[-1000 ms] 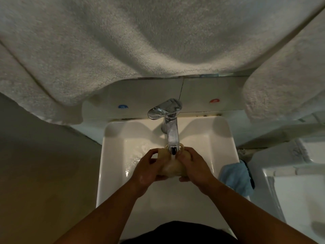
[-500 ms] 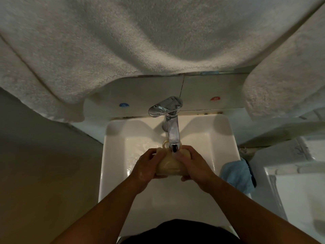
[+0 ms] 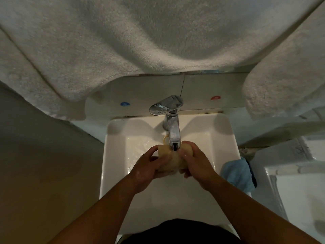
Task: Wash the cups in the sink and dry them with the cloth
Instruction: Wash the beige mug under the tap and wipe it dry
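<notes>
Both hands, left hand (image 3: 149,169) & right hand (image 3: 197,162), grip cup (image 3: 171,160); rim prob. hidden.

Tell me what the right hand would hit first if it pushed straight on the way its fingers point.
Probably the cup: the right hand already grips it, fingers aimed left toward the left hand on the far side. Depth is hard to judge.

beige cup (image 3: 171,160), white sink (image 3: 114,155), chrome tap (image 3: 173,127), light blue cloth (image 3: 237,173), off-white towels (image 3: 123,41), blue (image 3: 125,104) and red (image 3: 215,97) dots on wall
</notes>
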### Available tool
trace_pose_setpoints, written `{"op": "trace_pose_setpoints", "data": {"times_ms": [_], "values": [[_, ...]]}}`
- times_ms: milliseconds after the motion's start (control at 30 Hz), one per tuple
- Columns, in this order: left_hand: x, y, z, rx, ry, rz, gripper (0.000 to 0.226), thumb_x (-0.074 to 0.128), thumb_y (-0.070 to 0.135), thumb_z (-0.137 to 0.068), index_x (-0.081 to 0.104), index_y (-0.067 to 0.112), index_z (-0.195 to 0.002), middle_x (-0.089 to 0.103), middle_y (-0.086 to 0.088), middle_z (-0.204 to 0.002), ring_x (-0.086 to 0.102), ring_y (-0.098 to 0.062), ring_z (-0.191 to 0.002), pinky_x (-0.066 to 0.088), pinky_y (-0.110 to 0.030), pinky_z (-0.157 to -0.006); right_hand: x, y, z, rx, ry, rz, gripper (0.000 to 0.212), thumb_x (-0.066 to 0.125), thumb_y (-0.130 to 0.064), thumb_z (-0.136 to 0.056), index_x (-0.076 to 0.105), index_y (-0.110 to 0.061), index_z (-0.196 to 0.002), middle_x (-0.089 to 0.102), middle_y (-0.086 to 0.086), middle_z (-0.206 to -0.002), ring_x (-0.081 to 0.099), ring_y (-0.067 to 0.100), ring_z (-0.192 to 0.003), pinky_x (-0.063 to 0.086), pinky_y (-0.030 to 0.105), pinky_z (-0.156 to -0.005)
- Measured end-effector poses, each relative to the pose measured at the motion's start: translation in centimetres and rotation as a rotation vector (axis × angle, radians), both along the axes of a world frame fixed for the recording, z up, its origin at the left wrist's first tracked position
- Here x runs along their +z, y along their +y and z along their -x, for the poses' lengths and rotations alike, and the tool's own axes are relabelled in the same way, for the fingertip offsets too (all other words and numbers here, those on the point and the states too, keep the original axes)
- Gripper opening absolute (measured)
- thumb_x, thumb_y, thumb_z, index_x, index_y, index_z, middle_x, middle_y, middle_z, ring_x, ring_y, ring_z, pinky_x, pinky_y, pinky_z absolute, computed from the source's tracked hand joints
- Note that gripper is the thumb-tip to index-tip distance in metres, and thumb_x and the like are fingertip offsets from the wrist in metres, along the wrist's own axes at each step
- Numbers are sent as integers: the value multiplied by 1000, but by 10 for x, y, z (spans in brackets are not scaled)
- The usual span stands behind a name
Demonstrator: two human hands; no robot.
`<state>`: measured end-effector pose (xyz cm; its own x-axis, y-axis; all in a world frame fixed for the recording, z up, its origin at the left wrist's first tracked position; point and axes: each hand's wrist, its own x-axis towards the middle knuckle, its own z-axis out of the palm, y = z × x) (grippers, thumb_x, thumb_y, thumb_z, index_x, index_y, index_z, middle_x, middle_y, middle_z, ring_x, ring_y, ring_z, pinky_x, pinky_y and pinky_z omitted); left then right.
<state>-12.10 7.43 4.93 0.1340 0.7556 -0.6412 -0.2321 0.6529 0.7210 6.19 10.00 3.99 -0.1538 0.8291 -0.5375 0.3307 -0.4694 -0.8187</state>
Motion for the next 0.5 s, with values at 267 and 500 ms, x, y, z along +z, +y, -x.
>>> {"op": "trace_pose_setpoints", "data": {"times_ms": [267, 500], "values": [[-8, -3, -4, 81, 34, 26, 50, 80, 41, -75, 67, 21, -119, 73, -13, -109, 74, -34, -96, 62, -48, -83, -7, -4, 2, 43, 14, -23, 62, 42, -70, -94, 38, -36, -145, 65, 4, -112, 69, 22, -78, 58, 31, -58], [-14, -7, -2, 95, 83, 45, 64, 83, 56, -64, 68, 26, -118, 73, -12, -114, 73, -32, -100, 60, -39, -74, -2, -9, 7, 128, -29, -77, 47, 56, -66, -91, 47, -38, -127, 69, -3, -99, 68, 14, -71, 53, 23, -52]]}}
